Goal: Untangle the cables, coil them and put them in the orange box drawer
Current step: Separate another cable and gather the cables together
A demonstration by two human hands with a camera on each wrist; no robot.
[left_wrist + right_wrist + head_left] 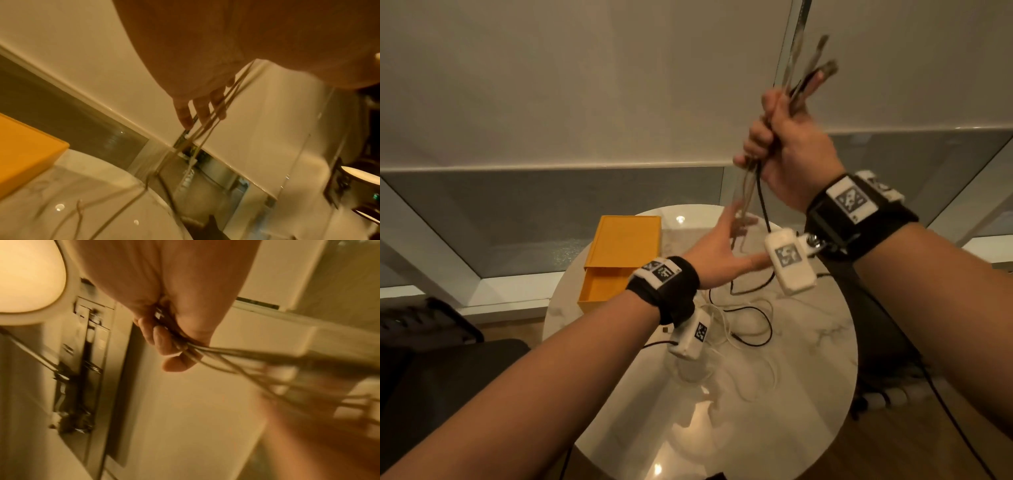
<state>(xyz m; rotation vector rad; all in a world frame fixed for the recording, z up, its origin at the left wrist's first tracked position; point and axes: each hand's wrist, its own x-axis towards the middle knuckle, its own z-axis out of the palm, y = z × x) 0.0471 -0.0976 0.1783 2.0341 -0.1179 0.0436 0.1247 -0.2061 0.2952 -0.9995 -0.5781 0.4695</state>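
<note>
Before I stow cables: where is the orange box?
In the head view, the orange box sits at the round table's far left edge, drawer open, left of the left hand.

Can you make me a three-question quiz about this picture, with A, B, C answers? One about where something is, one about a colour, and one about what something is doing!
1. Where does the orange box sit?
A. on the round table, at its far left
B. on the floor
C. in the person's lap

2. What colour is the thicker cable that hangs from the raised hand down to the table?
A. red
B. black
C. green

3. What is the right hand doing?
A. lying flat on the table
B. pushing the drawer
C. gripping a bunch of cables, held up high

Answers:
1. A, the box stands on the marble top by the window side, its drawer pulled open.
2. B, it shows dark against the pale blind and table.
3. C, its fingers curl round the bundle, while the left hand reaches open toward the hanging strands.
</note>
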